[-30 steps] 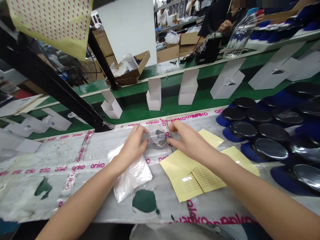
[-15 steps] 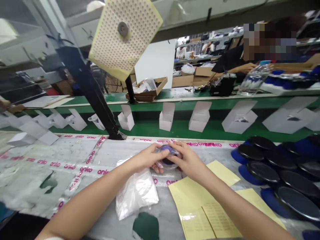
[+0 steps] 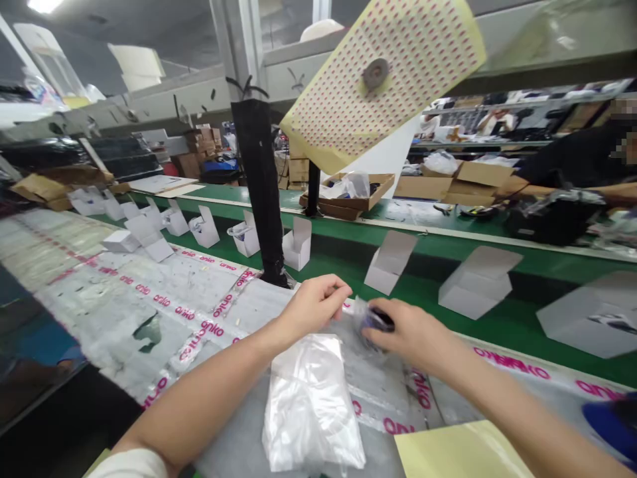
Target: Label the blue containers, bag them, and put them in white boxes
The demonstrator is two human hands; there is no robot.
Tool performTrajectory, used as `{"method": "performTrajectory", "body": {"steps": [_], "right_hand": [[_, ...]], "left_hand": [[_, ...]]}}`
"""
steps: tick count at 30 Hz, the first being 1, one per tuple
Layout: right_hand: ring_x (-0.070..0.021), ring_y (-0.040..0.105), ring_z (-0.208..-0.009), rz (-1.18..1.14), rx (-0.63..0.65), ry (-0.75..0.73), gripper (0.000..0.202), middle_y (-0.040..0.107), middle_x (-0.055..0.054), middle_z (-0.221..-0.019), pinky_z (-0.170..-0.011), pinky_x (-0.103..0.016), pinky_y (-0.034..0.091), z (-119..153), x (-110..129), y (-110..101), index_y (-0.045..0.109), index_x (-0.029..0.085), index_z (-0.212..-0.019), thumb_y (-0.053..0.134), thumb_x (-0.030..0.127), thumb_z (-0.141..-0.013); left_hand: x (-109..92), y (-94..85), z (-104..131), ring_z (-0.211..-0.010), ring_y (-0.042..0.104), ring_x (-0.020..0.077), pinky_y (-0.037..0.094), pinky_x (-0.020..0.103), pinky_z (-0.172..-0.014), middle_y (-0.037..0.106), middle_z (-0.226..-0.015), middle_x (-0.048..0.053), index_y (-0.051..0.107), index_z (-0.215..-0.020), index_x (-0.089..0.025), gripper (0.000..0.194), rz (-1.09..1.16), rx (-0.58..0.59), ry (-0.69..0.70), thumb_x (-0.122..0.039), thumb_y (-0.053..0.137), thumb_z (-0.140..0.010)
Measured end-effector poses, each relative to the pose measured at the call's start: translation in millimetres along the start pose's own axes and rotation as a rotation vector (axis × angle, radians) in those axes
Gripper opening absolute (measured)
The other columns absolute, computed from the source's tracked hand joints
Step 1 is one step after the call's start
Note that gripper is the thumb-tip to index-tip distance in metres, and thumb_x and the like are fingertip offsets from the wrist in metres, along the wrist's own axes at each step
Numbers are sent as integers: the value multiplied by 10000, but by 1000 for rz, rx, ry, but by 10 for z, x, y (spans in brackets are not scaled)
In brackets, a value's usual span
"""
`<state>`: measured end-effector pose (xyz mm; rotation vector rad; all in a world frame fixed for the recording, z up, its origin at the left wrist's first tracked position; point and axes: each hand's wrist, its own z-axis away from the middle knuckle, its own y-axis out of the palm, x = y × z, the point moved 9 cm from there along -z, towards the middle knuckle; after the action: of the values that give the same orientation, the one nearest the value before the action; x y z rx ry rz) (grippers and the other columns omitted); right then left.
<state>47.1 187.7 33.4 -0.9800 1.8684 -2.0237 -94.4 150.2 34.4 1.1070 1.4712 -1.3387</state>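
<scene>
My right hand (image 3: 405, 328) is closed round a small blue-and-black item (image 3: 381, 320) wrapped in clear plastic, just above the bench near the belt's edge. Its exact kind is blurred and partly covered by my fingers. To its left, apart from it, my left hand (image 3: 318, 302) has its fingers curled in, with nothing visible between them. Below my left hand lies a stack of clear plastic bags (image 3: 311, 405) on the plastic-covered bench (image 3: 194, 338). Beyond my hands, an open white box (image 3: 391, 262) stands on the green belt (image 3: 338, 249).
More open white boxes (image 3: 475, 285) line the belt, some with items inside. A black-wrapped post (image 3: 259, 179) rises at the bench's far edge, beside a hanging yellow sticker sheet (image 3: 398, 73). Yellow paper (image 3: 462, 451) and a blue-black item (image 3: 614, 421) lie at right. A co-worker's sleeve (image 3: 562, 156) shows beyond.
My left hand has let go of the wrapped item, which both hands held before. My right hand now has it alone, farther from the left. The view has turned left.
</scene>
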Motion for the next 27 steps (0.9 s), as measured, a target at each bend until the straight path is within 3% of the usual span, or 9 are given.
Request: {"method": "performTrajectory", "body": {"steps": [4, 8, 13, 19, 21, 22, 24, 25, 27], "right_hand": [[-248, 674, -698, -107, -281, -126, 361, 730, -46, -877, -593, -307, 440, -721, 496, -507, 584, 243, -1106, 664, 419, -801], [-293, 665, -982, -90, -410, -218, 423, 683, -131, -1163, -768, -359, 480, -1469, 1026, -567, 495, 194, -1238, 596, 411, -890], [-275, 620, -1118, 60, -311, -306, 306, 672, -131, -1190, -916, -419, 511, -1889, 1246, -95, 608, 156, -1181, 657, 301, -916], [-265, 604, -1192, 190, -241, -325, 394, 580, -110, -1386, -992, -510, 522, -1775, 1295, 291, 595, 198, -1311, 633, 380, -964], [-272, 597, -1207, 207, -226, -305, 401, 580, -112, -1386, -1006, -521, 509, -1713, 1357, 297, 593, 195, -1316, 633, 382, -963], [-278, 593, -1215, 210, -209, -295, 410, 583, -111, -1382, -1014, -531, 499, -1691, 1390, 286, 592, 190, -1317, 637, 386, -960], [-299, 537, -1298, 202, -172, -295, 459, 575, -116, -1409, -1079, -566, 428, -1680, 1437, 234, 551, 188, -1369, 628, 376, -958], [-295, 492, -1347, 194, -152, -299, 542, 578, -120, -1428, -1127, -576, 367, -1688, 1431, 198, 488, 182, -1429, 647, 347, -938], [-283, 402, -1425, 169, -127, -305, 717, 532, -113, -1507, -1171, -586, 299, -1678, 1348, 106, 384, 205, -1503, 706, 351, -879]], "left_hand": [[576, -182, -27, -387, 418, 89, 314, 214, -420, 515, -500, -59, 591, -812, -173, 248, 16, -57, -139, -400, 562, -905], [877, -172, -56, -428, 466, 104, 366, 224, -449, 550, -568, -40, 614, -857, -164, 254, 1, -61, -160, -399, 539, -915], [718, -213, -15, -573, 555, 155, 425, 264, -569, 613, -637, 5, 687, -859, -172, 226, -113, -34, -47, -363, 571, -896], [269, -386, 54, -669, 601, 175, 449, 287, -674, 712, -758, 44, 745, -866, -210, 236, -278, -79, 167, -333, 550, -914], [6, -584, 191, -612, 613, 168, 468, 280, -625, 716, -703, 24, 744, -801, -233, 185, -344, -261, 305, -337, 607, -869], [-137, -801, 327, -579, 611, 170, 474, 283, -595, 707, -666, 7, 730, -740, -248, 139, -371, -472, 368, -348, 665, -812], [-303, -1140, 478, -584, 594, 184, 472, 312, -595, 666, -647, -6, 682, -753, -255, 102, -330, -637, 426, -307, 619, -815], [-374, -1390, 554, -540, 535, 174, 442, 310, -561, 580, -580, -30, 627, -741, -261, 122, -284, -786, 473, -314, 559, -827], [-352, -1948, 713, -505, 467, 170, 432, 311, -525, 427, -517, -50, 466, -675, -256, 159, -108, -1239, 490, -379, 476, -775]]}}
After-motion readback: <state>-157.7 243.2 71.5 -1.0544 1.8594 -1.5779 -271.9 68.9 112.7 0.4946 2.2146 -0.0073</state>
